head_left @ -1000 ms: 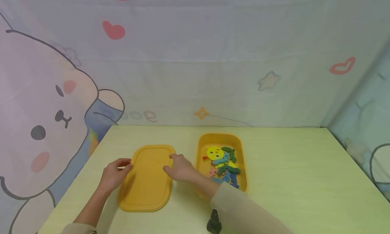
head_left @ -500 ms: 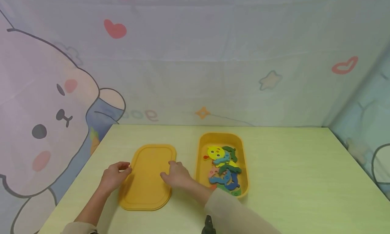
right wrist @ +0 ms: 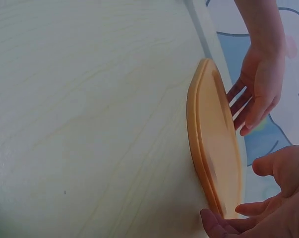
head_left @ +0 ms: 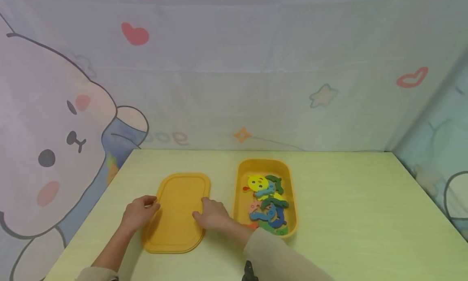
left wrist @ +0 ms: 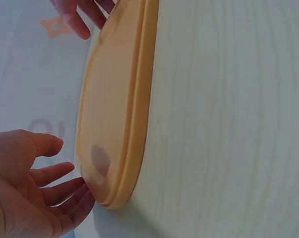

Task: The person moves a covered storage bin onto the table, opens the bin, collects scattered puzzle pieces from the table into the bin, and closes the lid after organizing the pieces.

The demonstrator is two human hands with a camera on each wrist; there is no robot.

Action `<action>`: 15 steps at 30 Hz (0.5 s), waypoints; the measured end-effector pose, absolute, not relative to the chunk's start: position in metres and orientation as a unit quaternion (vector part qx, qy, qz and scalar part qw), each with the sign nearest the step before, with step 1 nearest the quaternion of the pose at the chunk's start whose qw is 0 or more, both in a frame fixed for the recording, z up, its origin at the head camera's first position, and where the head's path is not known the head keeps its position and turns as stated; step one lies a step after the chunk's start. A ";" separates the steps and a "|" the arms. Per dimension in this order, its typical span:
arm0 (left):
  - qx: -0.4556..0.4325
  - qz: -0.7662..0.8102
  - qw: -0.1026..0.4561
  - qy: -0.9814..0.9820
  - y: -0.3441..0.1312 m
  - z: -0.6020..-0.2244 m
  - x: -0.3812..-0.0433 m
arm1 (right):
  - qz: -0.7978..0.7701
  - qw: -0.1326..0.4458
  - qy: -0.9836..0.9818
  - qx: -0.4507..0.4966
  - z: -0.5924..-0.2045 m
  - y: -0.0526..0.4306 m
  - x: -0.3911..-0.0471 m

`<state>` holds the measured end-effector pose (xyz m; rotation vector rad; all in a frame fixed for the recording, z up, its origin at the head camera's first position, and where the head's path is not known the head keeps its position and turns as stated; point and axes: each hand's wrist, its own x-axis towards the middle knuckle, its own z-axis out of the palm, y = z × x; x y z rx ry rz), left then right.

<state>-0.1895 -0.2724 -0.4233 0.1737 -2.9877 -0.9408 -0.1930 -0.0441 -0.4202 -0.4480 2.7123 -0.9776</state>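
Note:
A flat yellow-orange lid (head_left: 179, 216) with rounded corners and a raised rim lies on the table. My left hand (head_left: 138, 212) is at its left edge; in the left wrist view its fingertips (left wrist: 82, 198) touch the rim, thumb held apart. At the opposite edge is my right hand (head_left: 213, 215). The right wrist view shows that hand's fingers (right wrist: 221, 225) against the rim, with the thumb (right wrist: 266, 164) spread away. Neither hand curls round the lid. To the right stands a yellow box (head_left: 263, 165), with several colourful flat shaped pieces (head_left: 268, 202) in it.
A pale wood-grain table (head_left: 351, 199) extends to the right of the box. Behind it hangs a printed cloth (head_left: 234, 70). A small dark object (head_left: 249, 271) shows by the right sleeve (head_left: 281, 254).
My right hand has slid slightly nearer to me along the lid's right edge, uncovering more pieces at the box's near end. The left hand has shifted slightly nearer; the lid lies practically where it was.

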 end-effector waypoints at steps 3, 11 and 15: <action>0.065 -0.315 0.000 -0.947 -0.272 -0.424 -0.190 | -0.350 0.115 0.918 -0.147 -0.420 -0.045 -0.192; 0.104 -0.361 -0.010 -0.927 -0.272 -0.428 -0.188 | -0.410 0.124 0.895 -0.121 -0.422 -0.047 -0.192; 0.111 -0.375 -0.005 -0.920 -0.273 -0.426 -0.188 | -0.437 0.123 0.885 -0.104 -0.421 -0.048 -0.192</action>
